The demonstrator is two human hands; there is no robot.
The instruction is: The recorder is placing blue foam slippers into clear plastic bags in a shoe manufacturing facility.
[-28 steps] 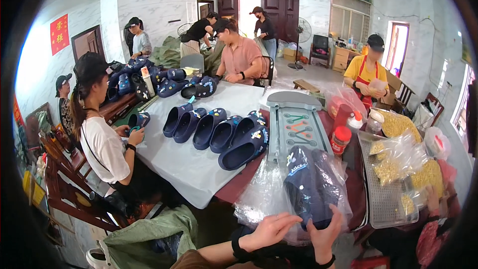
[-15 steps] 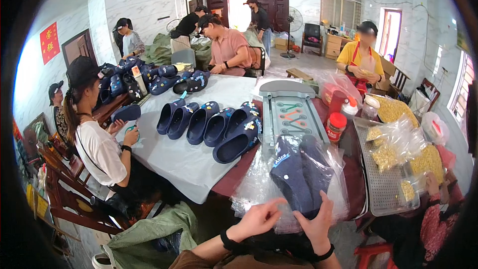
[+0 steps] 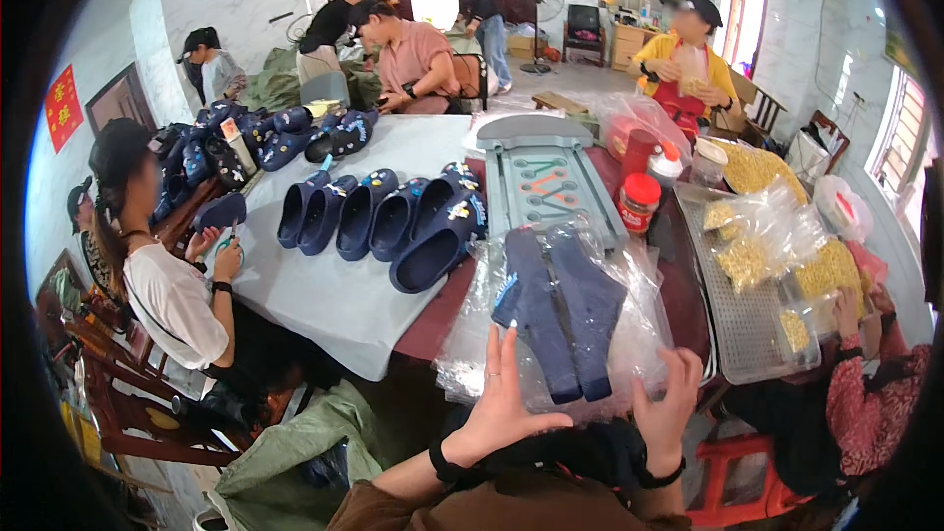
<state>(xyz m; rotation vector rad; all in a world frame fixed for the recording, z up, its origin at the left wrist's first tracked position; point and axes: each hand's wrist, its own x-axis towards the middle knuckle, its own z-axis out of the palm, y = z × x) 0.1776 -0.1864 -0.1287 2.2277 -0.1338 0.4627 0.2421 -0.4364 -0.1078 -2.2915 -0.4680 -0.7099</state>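
The left hand [image 3: 501, 403] is spread open, palm flat against the near edge of a clear crinkled plastic bag [image 3: 629, 334] that holds a pair of dark navy foam clogs [image 3: 560, 320]; it presses rather than grips. The right hand [image 3: 669, 408] is also open, fingers splayed on the bag's lower right corner, nothing pinched between them. The bagged pair lies soles up and side by side at the near edge of the dark red tabletop [image 3: 438, 320], heels toward the person.

Just beyond the bag stands a grey plastic tray with moulded slots [image 3: 546, 177], and to its left a row of loose navy clogs with small charms [image 3: 393, 221] rests on a pale grey cloth [image 3: 324, 300]. A red-lidded jar [image 3: 640, 202] stands to the right of the tray, beside a grey perforated tray [image 3: 747, 324] carrying bags of yellow pieces [image 3: 762, 256].

With both hands only resting flat, the slippery film could slide off the near edge, taking the clogs with it. The loose plastic might also bunch under the palms, letting the pair shift out of line.
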